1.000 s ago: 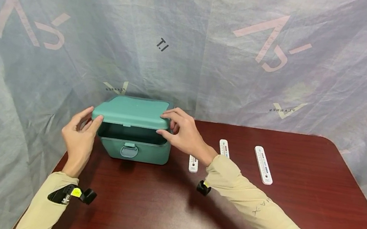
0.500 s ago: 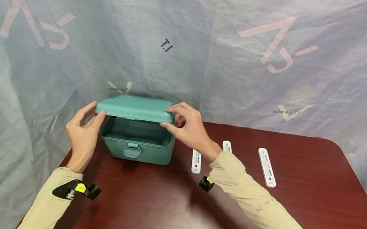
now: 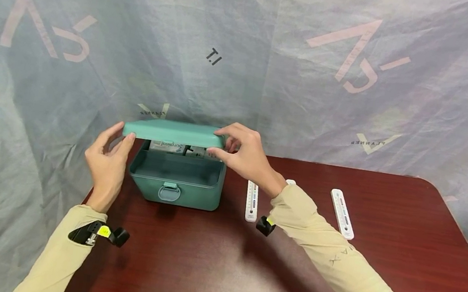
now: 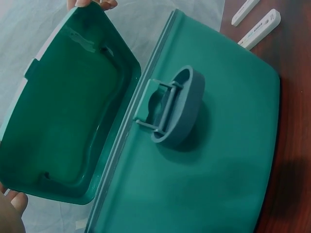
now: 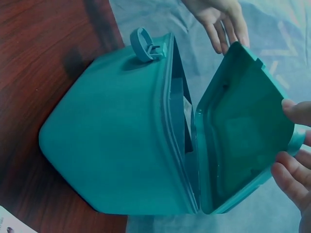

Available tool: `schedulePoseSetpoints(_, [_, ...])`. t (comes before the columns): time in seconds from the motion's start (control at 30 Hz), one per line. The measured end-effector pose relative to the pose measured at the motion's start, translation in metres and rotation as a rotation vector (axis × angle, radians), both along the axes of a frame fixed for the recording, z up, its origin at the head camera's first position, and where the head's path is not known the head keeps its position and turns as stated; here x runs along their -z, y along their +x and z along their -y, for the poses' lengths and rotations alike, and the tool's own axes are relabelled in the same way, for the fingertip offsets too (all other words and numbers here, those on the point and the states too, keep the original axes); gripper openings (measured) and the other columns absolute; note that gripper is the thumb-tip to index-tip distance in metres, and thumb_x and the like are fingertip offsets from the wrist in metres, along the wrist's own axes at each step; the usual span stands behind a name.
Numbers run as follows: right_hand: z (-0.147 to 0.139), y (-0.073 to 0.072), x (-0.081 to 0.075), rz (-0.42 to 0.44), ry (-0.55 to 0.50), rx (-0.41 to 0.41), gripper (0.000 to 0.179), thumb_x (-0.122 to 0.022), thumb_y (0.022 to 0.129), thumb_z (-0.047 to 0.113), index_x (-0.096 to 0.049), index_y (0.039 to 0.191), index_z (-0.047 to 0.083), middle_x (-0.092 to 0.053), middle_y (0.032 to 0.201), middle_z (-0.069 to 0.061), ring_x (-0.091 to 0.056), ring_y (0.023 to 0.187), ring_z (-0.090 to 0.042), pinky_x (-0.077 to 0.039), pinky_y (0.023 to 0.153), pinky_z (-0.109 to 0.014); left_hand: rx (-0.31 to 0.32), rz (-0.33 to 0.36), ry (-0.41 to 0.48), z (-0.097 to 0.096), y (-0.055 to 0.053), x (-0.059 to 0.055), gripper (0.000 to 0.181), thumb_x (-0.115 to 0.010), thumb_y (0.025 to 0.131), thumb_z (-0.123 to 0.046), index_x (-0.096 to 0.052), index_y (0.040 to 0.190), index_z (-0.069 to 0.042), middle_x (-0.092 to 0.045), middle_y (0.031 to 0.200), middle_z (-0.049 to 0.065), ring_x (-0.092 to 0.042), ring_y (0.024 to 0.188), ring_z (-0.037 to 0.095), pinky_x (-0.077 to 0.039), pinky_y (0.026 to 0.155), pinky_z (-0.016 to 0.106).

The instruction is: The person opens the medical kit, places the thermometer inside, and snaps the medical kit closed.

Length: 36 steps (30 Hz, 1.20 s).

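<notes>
A green storage box (image 3: pixel 190 195) stands at the back left of the table, its hinged lid (image 3: pixel 172 132) raised. My left hand (image 3: pixel 105 169) holds the lid's front left corner between thumb and fingers. At the front right corner, my right hand (image 3: pixel 248 155) pinches the lid the same way. The lid's hollow underside shows in both wrist views. A ring-shaped latch (image 4: pixel 180 107) hangs on the box's front wall. Under the lid, toward the back of the box, a pale packet printed "Surgical" (image 3: pixel 167 147) is partly visible; the lid covers the rest.
Right of the box lie white thermometers: one (image 3: pixel 252 202) near the right forearm, one (image 3: pixel 290 182) mostly hidden behind the sleeve, and one (image 3: pixel 342 213) farther right. A grey printed cloth (image 3: pixel 246 67) hangs behind the dark red table (image 3: pixel 198 262).
Both hands have lifted the lid's front edge higher and backward, widening the gap. The box interior and the packet at its back have come into view.
</notes>
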State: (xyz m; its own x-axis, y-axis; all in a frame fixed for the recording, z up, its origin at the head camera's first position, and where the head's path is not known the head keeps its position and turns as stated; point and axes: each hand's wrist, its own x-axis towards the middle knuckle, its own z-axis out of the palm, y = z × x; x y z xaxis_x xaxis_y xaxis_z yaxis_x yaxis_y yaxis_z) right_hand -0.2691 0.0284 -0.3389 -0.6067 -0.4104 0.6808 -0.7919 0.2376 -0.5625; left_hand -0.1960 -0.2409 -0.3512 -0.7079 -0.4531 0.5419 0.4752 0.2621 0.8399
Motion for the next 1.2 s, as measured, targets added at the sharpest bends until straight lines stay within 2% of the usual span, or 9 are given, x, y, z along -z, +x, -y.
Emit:
schedulePoseSetpoints(0.2, [0.001,-0.003,-0.005,0.02,0.022,0.027,0.032,-0.083,0.073,0.014,-0.072,0.101,0.004,-0.061,0.079,-0.001,-0.053,0.061,-0.011,-0.047,0.058,-0.025,0.0,-0.016,-0.001,0.002,-0.004,-0.002,0.034,-0.068,0.086,-0.007,-0.064,0.12,0.0,-0.059,0.118,0.023,-0.057,0.11,0.025,-0.046,0.094,0.031])
schedulePoseSetpoints(0.6, [0.0,-0.009,-0.01,0.013,0.04,0.037,0.033,-0.082,0.075,0.02,-0.072,0.102,0.003,-0.061,0.078,0.0,-0.055,0.063,-0.01,-0.048,0.058,-0.027,0.043,-0.027,0.049,0.005,-0.011,-0.006,0.034,-0.07,0.084,-0.005,-0.066,0.117,0.0,-0.06,0.115,0.022,-0.059,0.108,0.024,-0.046,0.093,0.029])
schedulePoseSetpoints(0.87, [0.001,-0.014,-0.011,0.006,0.036,0.039,0.033,-0.082,0.075,0.021,-0.072,0.102,0.004,-0.063,0.079,0.001,-0.055,0.062,-0.008,-0.048,0.058,-0.025,0.048,-0.034,0.067,0.014,-0.025,0.003,0.034,-0.071,0.084,-0.007,-0.066,0.117,-0.001,-0.06,0.117,0.022,-0.059,0.108,0.026,-0.047,0.092,0.03])
schedulePoseSetpoints(1.2, [0.0,-0.015,-0.016,0.002,0.05,0.045,0.032,-0.081,0.076,0.021,-0.072,0.103,0.004,-0.063,0.081,0.0,-0.056,0.064,-0.01,-0.048,0.059,-0.025,0.035,-0.034,0.01,0.005,-0.017,-0.013,0.031,-0.068,0.086,-0.007,-0.066,0.117,0.0,-0.059,0.117,0.023,-0.058,0.109,0.027,-0.046,0.094,0.03])
